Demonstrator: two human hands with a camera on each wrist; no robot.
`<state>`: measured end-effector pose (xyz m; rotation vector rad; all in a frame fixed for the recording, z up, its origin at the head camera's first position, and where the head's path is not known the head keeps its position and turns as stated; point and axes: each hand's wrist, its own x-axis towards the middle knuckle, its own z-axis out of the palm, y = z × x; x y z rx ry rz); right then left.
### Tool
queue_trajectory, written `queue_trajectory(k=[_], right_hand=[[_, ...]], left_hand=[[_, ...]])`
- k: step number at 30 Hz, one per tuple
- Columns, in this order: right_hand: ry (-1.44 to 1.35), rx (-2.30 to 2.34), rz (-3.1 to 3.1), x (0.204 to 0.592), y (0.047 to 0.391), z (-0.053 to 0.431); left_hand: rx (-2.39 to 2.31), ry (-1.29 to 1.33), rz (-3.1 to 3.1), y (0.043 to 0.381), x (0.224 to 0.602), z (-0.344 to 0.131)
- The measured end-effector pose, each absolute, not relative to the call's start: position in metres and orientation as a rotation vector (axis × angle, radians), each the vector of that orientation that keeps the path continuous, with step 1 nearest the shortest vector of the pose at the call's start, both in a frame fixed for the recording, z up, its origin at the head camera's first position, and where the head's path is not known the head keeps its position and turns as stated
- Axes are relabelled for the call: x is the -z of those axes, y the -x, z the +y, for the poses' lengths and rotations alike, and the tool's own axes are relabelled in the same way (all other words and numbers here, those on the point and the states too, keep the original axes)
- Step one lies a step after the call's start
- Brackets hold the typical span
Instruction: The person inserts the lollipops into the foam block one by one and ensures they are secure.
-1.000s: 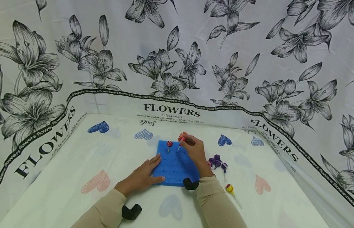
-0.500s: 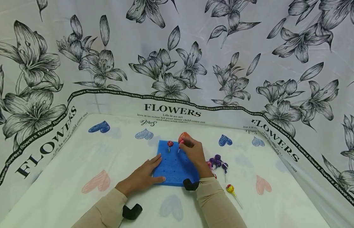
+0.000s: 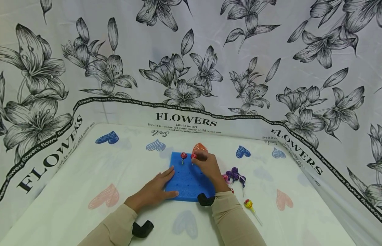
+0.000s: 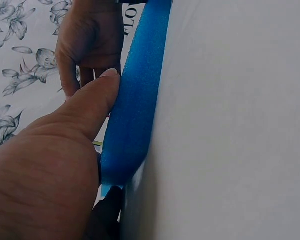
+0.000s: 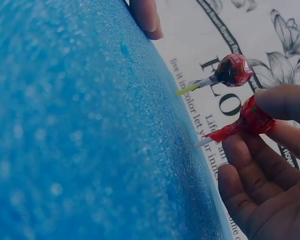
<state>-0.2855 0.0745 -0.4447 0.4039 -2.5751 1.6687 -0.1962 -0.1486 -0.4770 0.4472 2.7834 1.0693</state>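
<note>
A blue foam block (image 3: 186,181) with small holes lies flat on the cloth. At its far edge my right hand (image 3: 211,169) pinches a red-wrapped lollipop (image 5: 252,117) by the head; its white stick (image 5: 204,142) points down and meets the foam, though how deep it sits cannot be told. Beside it to the left, another red lollipop (image 3: 183,155) stands upright in the block on a yellow-green stick. My left hand (image 3: 150,191) rests against the block's left side with straight, spread fingers, its thumb (image 4: 92,100) along the near edge.
Right of the block lie several purple lollipops (image 3: 234,173), with a pink one (image 3: 225,177) partly behind my right wrist. A yellow-red lollipop (image 3: 248,204) lies nearer to me. A white heart-print cloth (image 3: 141,157) covers the table, and a flower-print curtain (image 3: 123,109) rises behind.
The right hand has moved slightly left and down with the red lollipop, whose stick now shows less above the foam. My left hand stays where it was.
</note>
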Motion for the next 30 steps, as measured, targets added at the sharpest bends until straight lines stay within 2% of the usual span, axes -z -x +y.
queue_trajectory(k=[14, 20, 27, 30], right_hand=[[-0.419, -1.653, -2.569, 0.438, 0.284, 0.079], [-0.483, -1.646, -2.455, 0.403, 0.277, 0.093], [-0.657, -1.617, -2.281, 0.325, 0.241, 0.103], [-0.724, -1.643, -2.167, 0.315, 0.244, 0.112]], left_hand=[[-1.041, -0.438, 2.788, 0.196, 0.478, -0.148], [-1.034, -0.441, 2.802, 0.196, 0.479, -0.147], [-1.036, -0.45, 2.803, 0.196, 0.479, -0.147], [-1.034, -0.444, 2.801, 0.196, 0.478, -0.147]])
